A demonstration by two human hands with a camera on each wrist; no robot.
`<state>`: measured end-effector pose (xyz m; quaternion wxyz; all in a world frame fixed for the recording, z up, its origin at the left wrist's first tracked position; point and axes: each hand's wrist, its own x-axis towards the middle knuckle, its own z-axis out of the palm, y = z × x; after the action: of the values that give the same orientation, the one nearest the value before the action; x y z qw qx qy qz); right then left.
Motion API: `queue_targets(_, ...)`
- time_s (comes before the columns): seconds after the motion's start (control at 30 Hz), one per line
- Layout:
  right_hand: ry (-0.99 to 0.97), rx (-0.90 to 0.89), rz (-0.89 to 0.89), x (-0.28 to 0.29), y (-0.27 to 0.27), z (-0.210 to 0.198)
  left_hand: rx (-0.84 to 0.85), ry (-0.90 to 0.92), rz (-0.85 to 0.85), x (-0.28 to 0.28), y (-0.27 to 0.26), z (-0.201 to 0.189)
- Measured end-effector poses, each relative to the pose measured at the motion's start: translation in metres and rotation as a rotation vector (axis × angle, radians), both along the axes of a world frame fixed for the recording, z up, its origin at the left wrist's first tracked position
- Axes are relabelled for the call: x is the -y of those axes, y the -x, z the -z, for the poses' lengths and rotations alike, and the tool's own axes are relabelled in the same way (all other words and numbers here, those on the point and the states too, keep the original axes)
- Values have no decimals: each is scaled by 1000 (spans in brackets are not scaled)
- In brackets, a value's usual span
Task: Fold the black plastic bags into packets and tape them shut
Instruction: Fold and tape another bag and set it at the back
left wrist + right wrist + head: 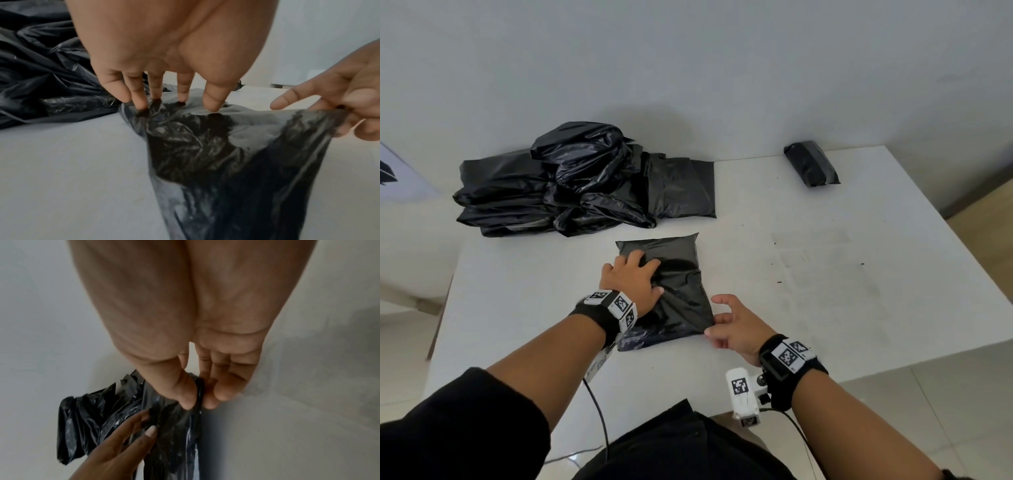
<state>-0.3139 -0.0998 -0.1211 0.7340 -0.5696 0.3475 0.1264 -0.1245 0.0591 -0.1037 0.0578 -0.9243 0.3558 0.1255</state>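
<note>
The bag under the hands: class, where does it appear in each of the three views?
Head: the bag lies centre, on the table.
Left wrist: lower centre-right, below the fingers.
Right wrist: lower left, its edge pinched.
Shared landmark: the right hand pinching the bag's edge.

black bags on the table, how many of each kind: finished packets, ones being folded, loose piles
Finished packet: 1
Bag being folded, under the left hand and pinched by the right hand: 1
Loose pile, bags inside uncountable: 1
Total: 3

Black bag half-folded, flat, mid-table
</note>
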Motion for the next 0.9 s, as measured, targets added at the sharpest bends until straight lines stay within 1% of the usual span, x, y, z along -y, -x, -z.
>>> queue_targets(0.1, -38, 22, 143, 8, -1, 0, 48, -27, -30, 10, 6, -5)
queue_targets(0.17, -100, 48, 219, 13, 0, 0, 63, 32, 27, 15, 8, -6)
queue_targets(0.2, -116, 71, 244, 15, 1, 0, 19, 87, 96, 18, 10, -4)
queue_targets(0.27, -94, 109, 279, 17, 4, 4, -149, 188, 251, 24, 14, 3)
queue_targets(0.33, -47, 129, 299, 15, 6, 6, -302, 226, 305, 31, 20, 10)
queue_targets(0.4, -28, 142, 320, 12, 5, 8, -373, 247, 282, 37, 25, 18)
queue_targets(0.5, -3, 147, 370, 9, 1, 7, -424, 244, 259, 43, 30, 27)
queue_targets(0.63, 100, 138, 411, 7, -5, 6, -481, 224, 177, 45, 27, 36)
queue_targets(0.73, 154, 125, 407, 6, -8, 4, -513, 219, 133, 46, 25, 37)
queue_targets(0.9, 206, 98, 364, 5, -10, 1, -513, 213, 124, 47, 26, 33)
